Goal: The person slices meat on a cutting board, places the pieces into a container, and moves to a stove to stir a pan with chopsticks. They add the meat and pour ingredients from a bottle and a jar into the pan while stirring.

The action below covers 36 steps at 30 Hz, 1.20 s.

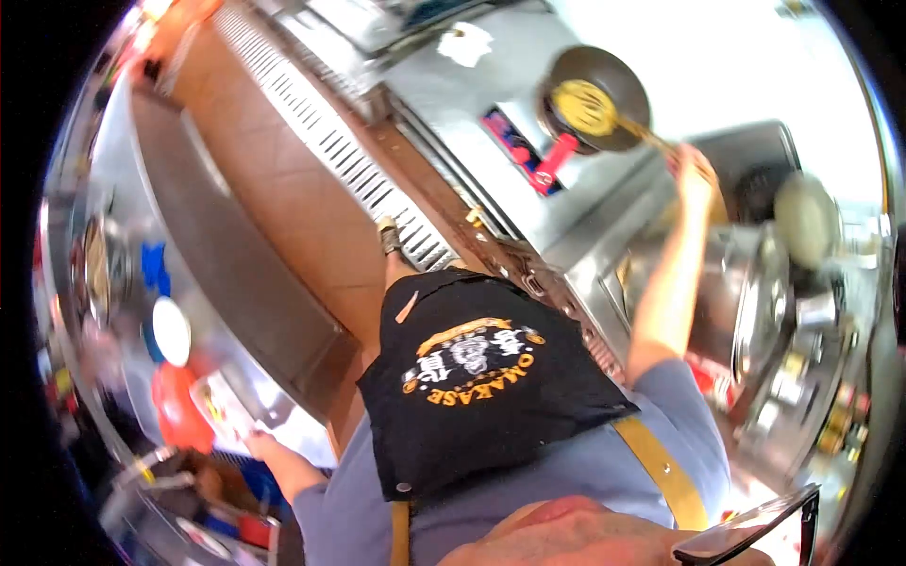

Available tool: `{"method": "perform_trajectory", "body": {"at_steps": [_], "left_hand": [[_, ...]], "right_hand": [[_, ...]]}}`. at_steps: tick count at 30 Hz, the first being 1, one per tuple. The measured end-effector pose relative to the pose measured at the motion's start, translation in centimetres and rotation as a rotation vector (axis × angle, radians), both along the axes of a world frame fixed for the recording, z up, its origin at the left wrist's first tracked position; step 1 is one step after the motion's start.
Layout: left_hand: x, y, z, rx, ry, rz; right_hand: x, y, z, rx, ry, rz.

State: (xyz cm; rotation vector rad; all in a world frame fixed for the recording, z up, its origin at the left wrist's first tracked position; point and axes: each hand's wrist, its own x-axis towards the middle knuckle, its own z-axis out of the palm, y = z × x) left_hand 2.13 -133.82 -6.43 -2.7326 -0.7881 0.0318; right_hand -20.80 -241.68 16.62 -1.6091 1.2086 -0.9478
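My right hand (694,172) is closed around the thin handle of a yellow slotted turner (585,107). The turner's head lies inside a dark round pan (625,87). A red-sleeved handle (555,162) sticks out from the pan towards me, and no hand is on it. At the lower left, my left hand (261,443) grips the near edge of a white rectangular container (225,404). Something yellowish and reddish shows inside it, too blurred to name. Right beside the container is a rounded orange-red object (179,410).
A big lidded metal pot (722,292) stands near my right arm. Jars (793,377) crowd the far right. White cloth or paper (464,43) lies on the steel counter. A slotted floor drain (321,127) runs ahead. On the left counter are a white plate (171,330) and blue cloth (155,268).
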Motion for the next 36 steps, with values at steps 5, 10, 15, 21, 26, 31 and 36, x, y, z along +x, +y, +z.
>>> {"method": "perform_trajectory", "body": {"at_steps": [5,10,15,21,26,31,36], "left_hand": [[2.3,-1.1,1.3,-0.875,-0.271,0.357],[3.3,-2.6,0.0,-1.719,-0.773,0.88],[3.3,-4.3,-0.1,-1.845,-0.819,0.955],[3.7,-3.4,2.5,-1.536,-0.359,0.294],[4.3,-6.4,4.3,-1.154,0.018,-0.295],[7.9,-7.8,0.6,-1.56,-0.723,0.046],[9.5,-9.9,2.3,-1.232,-0.304,-0.236]], "right_hand": [[0.8,6.3,2.2,0.046,-0.02,0.017],[1.7,4.0,-0.6,-0.074,0.138,0.025],[0.2,4.1,0.6,0.051,0.014,-0.047],[3.2,4.0,-0.1,-0.009,0.01,0.035],[1.8,2.2,-1.3,-0.097,0.048,-0.127],[1.8,4.5,0.6,0.121,-0.057,-0.028],[2.6,5.2,-0.4,-0.114,0.177,-0.037]]}}
